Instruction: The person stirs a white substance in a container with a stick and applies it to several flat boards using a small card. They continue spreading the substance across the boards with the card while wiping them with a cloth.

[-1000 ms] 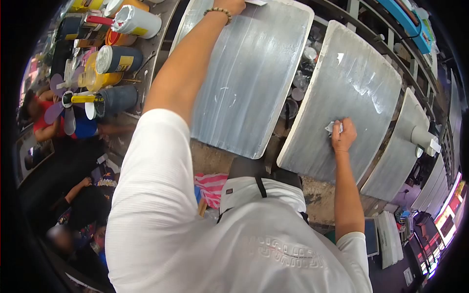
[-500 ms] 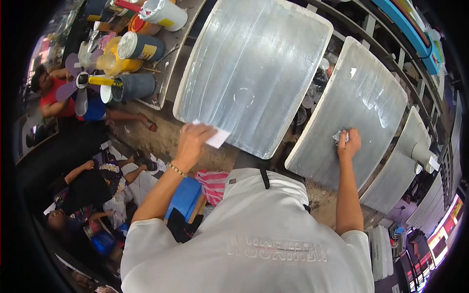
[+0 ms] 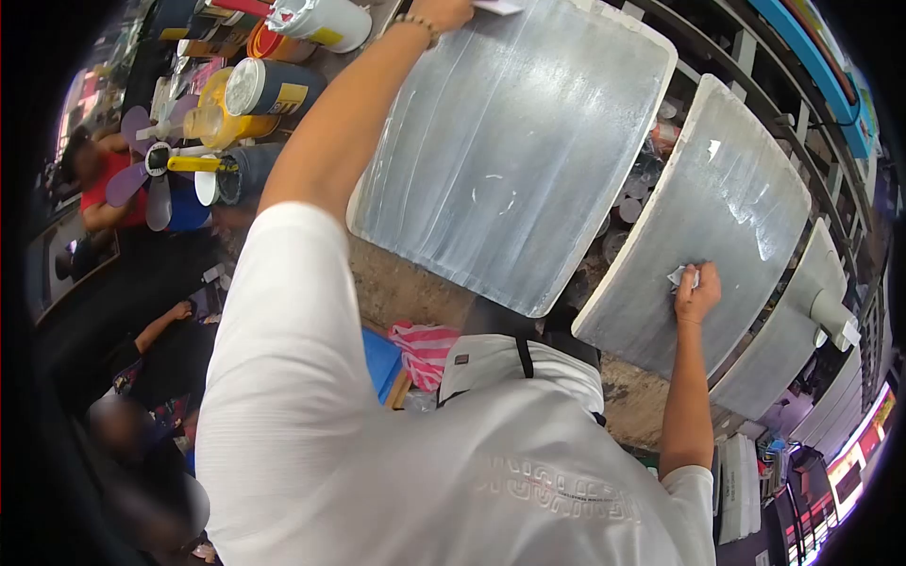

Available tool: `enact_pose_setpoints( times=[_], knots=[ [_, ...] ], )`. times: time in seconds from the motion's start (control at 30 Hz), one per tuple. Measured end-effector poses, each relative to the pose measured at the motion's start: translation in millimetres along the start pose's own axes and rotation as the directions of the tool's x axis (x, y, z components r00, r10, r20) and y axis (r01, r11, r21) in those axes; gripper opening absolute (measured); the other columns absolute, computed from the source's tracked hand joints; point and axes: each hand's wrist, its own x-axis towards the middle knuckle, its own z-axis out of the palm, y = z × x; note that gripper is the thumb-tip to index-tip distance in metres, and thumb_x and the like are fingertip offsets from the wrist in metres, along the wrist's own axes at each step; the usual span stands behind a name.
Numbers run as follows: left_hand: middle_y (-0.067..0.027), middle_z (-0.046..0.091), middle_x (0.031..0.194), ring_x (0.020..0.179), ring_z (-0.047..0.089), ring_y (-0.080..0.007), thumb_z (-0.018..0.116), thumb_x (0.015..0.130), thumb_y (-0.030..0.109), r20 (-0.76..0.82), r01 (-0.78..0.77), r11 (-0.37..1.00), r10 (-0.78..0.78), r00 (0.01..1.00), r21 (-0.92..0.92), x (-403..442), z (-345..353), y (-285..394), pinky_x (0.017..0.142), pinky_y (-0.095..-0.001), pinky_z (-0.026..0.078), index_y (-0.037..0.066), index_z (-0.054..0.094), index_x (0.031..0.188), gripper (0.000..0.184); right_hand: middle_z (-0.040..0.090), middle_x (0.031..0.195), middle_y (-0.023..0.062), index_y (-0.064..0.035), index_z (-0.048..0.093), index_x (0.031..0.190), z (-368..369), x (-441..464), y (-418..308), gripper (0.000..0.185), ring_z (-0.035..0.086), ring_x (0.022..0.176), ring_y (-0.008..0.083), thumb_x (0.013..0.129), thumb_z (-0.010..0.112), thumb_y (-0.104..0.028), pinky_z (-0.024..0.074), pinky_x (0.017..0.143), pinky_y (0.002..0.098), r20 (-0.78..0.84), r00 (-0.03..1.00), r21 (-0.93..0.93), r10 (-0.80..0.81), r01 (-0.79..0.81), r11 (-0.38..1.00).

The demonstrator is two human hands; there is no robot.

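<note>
Stretched to the far edge of a large grey panel [image 3: 510,160], my left hand [image 3: 444,13] grips a flat white card [image 3: 498,7], partly cut off by the top of the view. A beaded bracelet circles that wrist. My right hand [image 3: 696,294] is closed on a crumpled white piece [image 3: 681,277] and rests on the second grey panel [image 3: 698,217]. White streaks and a small white patch mark that second panel's upper part. Faint curved white marks show on the large panel.
Paint tubs [image 3: 326,24] and a dark bucket [image 3: 250,174] stand at the upper left beside a fan [image 3: 157,160]. One person in red [image 3: 94,184] is at the left, another lower down. A third panel [image 3: 783,330] holds a white cylinder [image 3: 830,316].
My left hand with the card has gone from the large panel's near edge up to its far edge. My right hand remains on the second panel as the view shifts.
</note>
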Motion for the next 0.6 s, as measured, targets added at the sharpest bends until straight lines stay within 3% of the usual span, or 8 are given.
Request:
enact_pose_setpoints(
  times=[0.03,0.1,0.3,0.47,0.53,0.57,0.6],
  knots=[
    [-0.0137,0.074,0.107,0.101,0.069,-0.0322,0.054,0.080,0.004,0.019,-0.029,0.999,0.029,0.999,-0.015,-22.1,-6.8,5.5,0.090,-0.0431,0.053,0.017,0.078,0.107,0.038,0.056,0.075,0.0143,-0.0054,0.057,0.079,0.8,0.8,1.5,0.017,0.057,0.070,0.0365,0.083,0.065,-0.019,0.0452,0.064,0.0451,-0.004,1.000,-0.017,-0.003,0.002,1.000],
    [-0.0047,0.075,0.108,0.105,0.068,-0.0235,0.061,0.075,-0.003,-0.036,-0.101,0.994,0.100,0.994,-0.032,-88.0,-11.9,9.8,0.097,-0.0452,0.044,0.017,0.078,0.108,0.042,0.056,0.075,0.0144,-0.0054,0.057,0.079,0.7,1.3,1.0,0.017,0.057,0.070,0.0363,0.084,0.065,-0.020,0.0452,0.064,0.0447,0.004,1.000,-0.026,-0.017,0.017,1.000],
    [-0.0065,0.071,0.123,0.121,0.062,-0.0266,0.060,0.078,-0.007,0.100,0.183,0.983,-0.183,0.978,0.016,-303.7,-56.3,75.6,0.108,-0.0518,0.039,0.017,0.076,0.114,0.046,0.058,0.076,0.0145,-0.0036,0.056,0.080,0.1,3.2,-1.8,0.021,0.057,0.071,0.0334,0.089,0.063,-0.022,0.0456,0.065,0.0428,-0.005,0.999,-0.027,-0.038,0.038,0.999],
    [-0.0066,0.071,0.123,0.124,0.061,-0.0254,0.064,0.074,-0.006,0.193,0.288,0.957,-0.290,0.937,0.040,-429.5,-83.5,133.3,0.110,-0.0515,0.036,0.016,0.076,0.113,0.046,0.058,0.077,0.0154,-0.0037,0.056,0.082,2.8,1.0,0.1,0.022,0.057,0.071,0.0346,0.090,0.062,-0.023,0.0456,0.066,0.0429,-0.022,1.000,-0.073,-0.011,0.009,0.997],
    [-0.0103,0.070,0.124,0.123,0.062,-0.0264,0.061,0.073,-0.009,0.435,0.298,0.954,-0.279,0.856,0.024,-465.2,-90.7,141.9,0.108,-0.0497,0.040,0.014,0.075,0.112,0.048,0.058,0.078,0.0158,-0.0037,0.056,0.082,3.2,0.7,4.8,0.022,0.057,0.071,0.0352,0.090,0.063,-0.024,0.0457,0.066,0.0433,-0.012,1.000,-0.067,-0.025,0.024,0.997],
    [-0.0103,0.070,0.124,0.123,0.062,-0.0264,0.061,0.073,-0.009,0.429,0.282,0.959,-0.263,0.864,0.020,-470.7,-94.7,139.4,0.108,-0.0497,0.040,0.014,0.075,0.112,0.048,0.057,0.078,0.0163,-0.0038,0.056,0.082,4.7,0.4,8.0,0.022,0.057,0.071,0.0358,0.090,0.063,-0.024,0.0458,0.066,0.0437,-0.012,1.000,-0.066,-0.027,0.027,0.997],
    [-0.0126,0.070,0.123,0.119,0.064,-0.0287,0.059,0.072,-0.010,0.295,0.333,0.937,-0.290,0.910,-0.106,-465.5,-97.6,137.6,0.105,-0.0473,0.044,0.012,0.075,0.112,0.049,0.057,0.078,0.0163,-0.0038,0.056,0.082,6.9,5.0,10.9,0.022,0.057,0.071,0.0358,0.090,0.063,-0.024,0.0458,0.066,0.0437,-0.034,0.999,-0.080,-0.020,0.017,0.997]
  ],
)
